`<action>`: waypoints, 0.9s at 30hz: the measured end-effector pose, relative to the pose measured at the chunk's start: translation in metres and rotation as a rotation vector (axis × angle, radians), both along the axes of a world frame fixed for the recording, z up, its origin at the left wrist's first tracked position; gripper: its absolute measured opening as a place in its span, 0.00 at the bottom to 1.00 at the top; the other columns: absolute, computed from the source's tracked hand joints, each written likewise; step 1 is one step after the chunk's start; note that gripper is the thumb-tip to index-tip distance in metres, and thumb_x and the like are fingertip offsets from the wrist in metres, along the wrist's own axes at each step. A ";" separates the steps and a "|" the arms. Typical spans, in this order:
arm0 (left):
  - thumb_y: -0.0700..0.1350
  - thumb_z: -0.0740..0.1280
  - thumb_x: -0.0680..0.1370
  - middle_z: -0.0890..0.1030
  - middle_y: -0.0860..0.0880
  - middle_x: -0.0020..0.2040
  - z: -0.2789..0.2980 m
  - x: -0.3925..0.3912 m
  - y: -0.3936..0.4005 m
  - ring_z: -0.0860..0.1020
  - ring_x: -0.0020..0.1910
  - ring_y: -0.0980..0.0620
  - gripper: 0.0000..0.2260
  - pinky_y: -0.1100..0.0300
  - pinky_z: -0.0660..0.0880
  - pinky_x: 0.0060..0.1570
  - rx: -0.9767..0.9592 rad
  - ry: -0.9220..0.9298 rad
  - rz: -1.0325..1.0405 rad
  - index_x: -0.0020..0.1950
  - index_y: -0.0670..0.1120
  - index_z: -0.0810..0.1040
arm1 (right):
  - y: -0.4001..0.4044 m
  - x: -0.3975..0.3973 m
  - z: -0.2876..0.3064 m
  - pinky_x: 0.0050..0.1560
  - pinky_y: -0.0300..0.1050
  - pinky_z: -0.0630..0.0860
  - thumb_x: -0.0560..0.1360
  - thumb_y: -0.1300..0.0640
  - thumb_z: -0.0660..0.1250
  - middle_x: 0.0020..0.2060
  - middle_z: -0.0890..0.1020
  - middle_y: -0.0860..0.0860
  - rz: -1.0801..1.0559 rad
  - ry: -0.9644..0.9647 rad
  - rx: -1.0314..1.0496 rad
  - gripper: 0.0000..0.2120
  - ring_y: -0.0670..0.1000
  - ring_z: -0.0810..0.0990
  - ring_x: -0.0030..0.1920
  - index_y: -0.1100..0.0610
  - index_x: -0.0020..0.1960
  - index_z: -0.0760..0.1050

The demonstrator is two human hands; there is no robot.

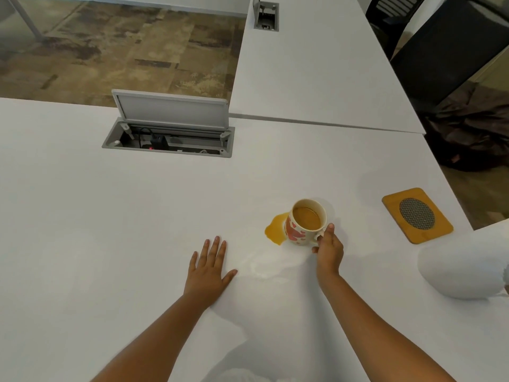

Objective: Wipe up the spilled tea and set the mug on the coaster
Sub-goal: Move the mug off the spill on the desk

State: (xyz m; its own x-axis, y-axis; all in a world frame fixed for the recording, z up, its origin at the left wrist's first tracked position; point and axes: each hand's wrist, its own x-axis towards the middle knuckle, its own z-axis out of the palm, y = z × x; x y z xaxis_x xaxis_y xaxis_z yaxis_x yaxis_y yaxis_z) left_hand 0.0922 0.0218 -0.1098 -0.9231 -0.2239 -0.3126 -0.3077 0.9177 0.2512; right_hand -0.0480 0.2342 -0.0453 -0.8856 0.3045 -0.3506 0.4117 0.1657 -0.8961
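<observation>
A cream mug (301, 230) with pink patches stands upright on the white table (110, 216), nearly full of brown tea. My right hand (328, 248) grips its handle from the near right side. An orange puddle of spilled tea (275, 229) lies on the table against the mug's left side. A wooden coaster (417, 215) with a round grey mesh centre lies to the right, near the table's right edge. My left hand (208, 267) rests flat on the table, fingers spread, left of the mug and holding nothing.
A white paper towel roll (462, 267) lies on its side at the near right. An open cable box (168, 139) with its lid raised is set into the table farther back. A second table joins beyond, with dark chairs at the far right.
</observation>
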 end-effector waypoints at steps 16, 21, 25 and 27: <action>0.70 0.18 0.59 0.30 0.52 0.70 0.005 -0.003 -0.001 0.33 0.71 0.51 0.45 0.52 0.38 0.70 0.024 -0.029 0.004 0.71 0.50 0.31 | -0.036 -0.032 0.018 0.40 0.40 0.68 0.80 0.47 0.54 0.28 0.69 0.47 0.046 0.012 -0.219 0.19 0.46 0.69 0.31 0.51 0.32 0.67; 0.71 0.17 0.56 0.28 0.52 0.69 0.005 -0.005 -0.002 0.31 0.70 0.50 0.46 0.53 0.36 0.69 0.026 -0.062 -0.009 0.69 0.49 0.29 | -0.068 -0.031 0.021 0.37 0.41 0.66 0.80 0.48 0.54 0.26 0.64 0.49 0.125 -0.016 -0.303 0.21 0.47 0.64 0.29 0.54 0.31 0.62; 0.70 0.16 0.54 0.26 0.52 0.68 0.008 -0.006 -0.003 0.28 0.68 0.52 0.46 0.51 0.38 0.71 0.035 -0.076 -0.012 0.68 0.49 0.27 | -0.093 -0.026 0.015 0.36 0.41 0.65 0.80 0.48 0.53 0.26 0.65 0.49 0.189 -0.042 -0.297 0.21 0.48 0.65 0.29 0.54 0.30 0.62; 0.70 0.17 0.56 0.27 0.51 0.69 0.005 -0.006 -0.003 0.29 0.69 0.50 0.45 0.51 0.37 0.70 0.044 -0.093 -0.006 0.69 0.49 0.28 | -0.102 -0.024 0.009 0.38 0.41 0.67 0.80 0.47 0.53 0.27 0.67 0.49 0.238 -0.050 -0.248 0.21 0.49 0.67 0.31 0.54 0.30 0.63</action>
